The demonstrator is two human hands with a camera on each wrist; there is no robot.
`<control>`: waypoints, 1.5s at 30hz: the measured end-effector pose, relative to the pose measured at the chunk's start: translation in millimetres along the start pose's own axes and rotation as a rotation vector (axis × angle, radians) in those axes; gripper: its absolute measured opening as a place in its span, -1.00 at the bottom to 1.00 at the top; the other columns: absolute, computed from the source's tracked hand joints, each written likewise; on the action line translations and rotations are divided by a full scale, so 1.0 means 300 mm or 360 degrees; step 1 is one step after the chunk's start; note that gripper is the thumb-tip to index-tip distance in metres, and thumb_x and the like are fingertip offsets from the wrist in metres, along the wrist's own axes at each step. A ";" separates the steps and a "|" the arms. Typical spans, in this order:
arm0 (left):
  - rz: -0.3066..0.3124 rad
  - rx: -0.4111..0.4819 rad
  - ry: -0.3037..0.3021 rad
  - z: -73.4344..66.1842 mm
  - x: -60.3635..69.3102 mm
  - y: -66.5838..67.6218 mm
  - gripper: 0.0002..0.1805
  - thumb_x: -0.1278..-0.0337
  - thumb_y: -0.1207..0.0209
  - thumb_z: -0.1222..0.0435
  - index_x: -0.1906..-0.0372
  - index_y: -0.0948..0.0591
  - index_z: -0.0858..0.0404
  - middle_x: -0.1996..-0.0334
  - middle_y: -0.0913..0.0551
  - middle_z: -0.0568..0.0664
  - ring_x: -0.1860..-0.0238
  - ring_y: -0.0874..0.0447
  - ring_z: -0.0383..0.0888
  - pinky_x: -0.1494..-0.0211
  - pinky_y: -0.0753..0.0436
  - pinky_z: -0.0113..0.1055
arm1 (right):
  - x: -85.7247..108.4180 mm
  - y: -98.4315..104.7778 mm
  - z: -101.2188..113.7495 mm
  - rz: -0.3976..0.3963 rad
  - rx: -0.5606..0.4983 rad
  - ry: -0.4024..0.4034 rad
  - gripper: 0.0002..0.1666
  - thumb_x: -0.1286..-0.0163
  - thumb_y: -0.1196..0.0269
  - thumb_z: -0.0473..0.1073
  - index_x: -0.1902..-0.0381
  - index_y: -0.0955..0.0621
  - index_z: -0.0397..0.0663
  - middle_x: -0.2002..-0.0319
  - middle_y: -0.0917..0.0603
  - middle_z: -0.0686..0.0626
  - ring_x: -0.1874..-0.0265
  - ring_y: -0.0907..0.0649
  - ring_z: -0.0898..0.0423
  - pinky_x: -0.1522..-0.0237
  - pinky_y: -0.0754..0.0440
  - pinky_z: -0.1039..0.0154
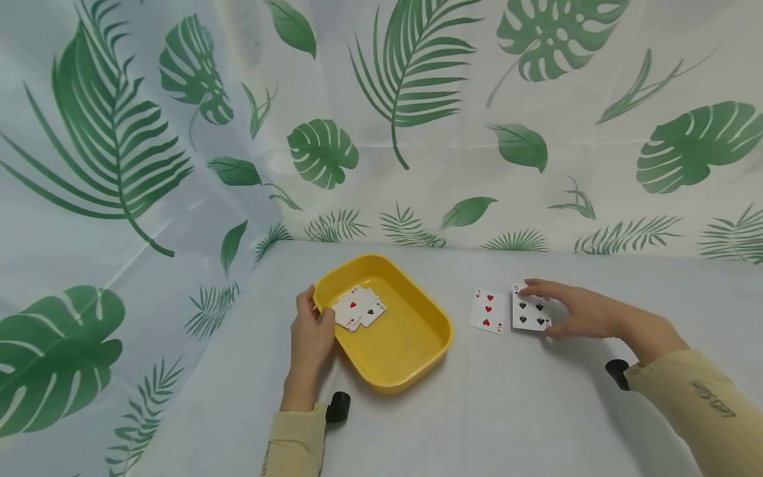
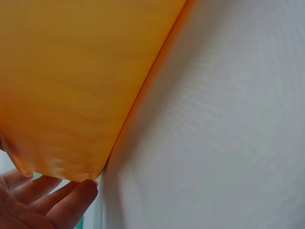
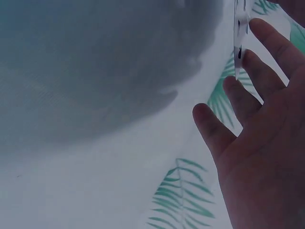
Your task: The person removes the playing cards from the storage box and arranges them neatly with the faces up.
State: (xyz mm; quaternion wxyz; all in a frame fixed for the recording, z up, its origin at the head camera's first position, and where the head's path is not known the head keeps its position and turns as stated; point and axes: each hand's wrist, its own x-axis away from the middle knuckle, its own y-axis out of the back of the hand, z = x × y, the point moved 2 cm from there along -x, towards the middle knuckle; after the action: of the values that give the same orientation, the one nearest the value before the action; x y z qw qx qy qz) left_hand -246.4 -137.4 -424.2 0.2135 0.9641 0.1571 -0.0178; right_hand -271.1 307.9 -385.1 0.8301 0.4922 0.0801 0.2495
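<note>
Right grip point(image 1: 569, 311) pinches six of spades point(image 1: 527, 317), right of yellow tray point(image 1: 396, 334). Left grip point(image 1: 314, 336) holds tray's left corner. Three of hearts point(image 1: 487, 310) lies between tray and six. Progress, likely: card pile point(image 1: 354, 309) already inside tray, these two still outside. Left wrist alone shows fingertips point(image 2: 85, 191) against tray's outside; right wrist, six edge-on; head, its face.

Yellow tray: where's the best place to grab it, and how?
Probably pinch the yellow tray at its near right end, thumb inside, coming from the right. Its raised wall is uncovered there; the left hand holds the left side, near the cards inside.
</note>
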 end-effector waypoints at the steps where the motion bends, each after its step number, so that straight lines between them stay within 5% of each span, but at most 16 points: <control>1: -0.0001 0.0000 -0.0002 -0.001 0.000 0.001 -0.38 -0.37 0.01 0.32 -0.49 -0.20 0.28 -0.46 -0.32 0.23 -0.39 -0.38 0.21 -0.39 -0.39 0.03 | 0.004 -0.002 -0.010 0.0008 -0.0006 -0.0010 -0.22 -0.12 -0.43 -0.21 -0.35 -0.51 0.01 -0.47 -0.28 -0.27 -0.38 -0.28 -0.41 -0.22 -0.33 -0.43; 26: -0.0001 0.0019 0.0029 0.004 -0.003 -0.003 -0.36 -0.35 0.00 0.32 -0.50 -0.20 0.26 -0.46 -0.31 0.21 -0.39 -0.37 0.21 -0.38 -0.42 0.04 | 0.017 -0.039 -0.092 0.0051 -0.0043 0.0028 -0.21 -0.03 -0.46 -0.29 -0.30 -0.53 -0.08 -0.41 -0.31 -0.37 -0.36 -0.23 -0.47 -0.24 -0.26 -0.46; 45: -0.0007 0.0015 -0.0003 0.007 -0.004 -0.005 -0.36 -0.36 0.00 0.32 -0.50 -0.20 0.26 -0.47 -0.31 0.21 -0.38 -0.38 0.22 -0.37 -0.42 0.04 | 0.037 0.063 -0.057 -0.0225 0.0146 -0.0083 -0.16 -0.31 -0.37 0.01 -0.47 -0.34 -0.06 -0.37 -0.38 -0.39 -0.28 -0.39 -0.42 -0.14 -0.39 -0.42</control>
State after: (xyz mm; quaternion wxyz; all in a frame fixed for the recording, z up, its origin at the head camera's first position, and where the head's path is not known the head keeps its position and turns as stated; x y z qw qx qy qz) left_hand -247.9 -137.3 -426.7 0.2090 0.9647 0.1588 -0.0199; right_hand -274.5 334.0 -376.2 0.8241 0.5290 0.1044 0.1733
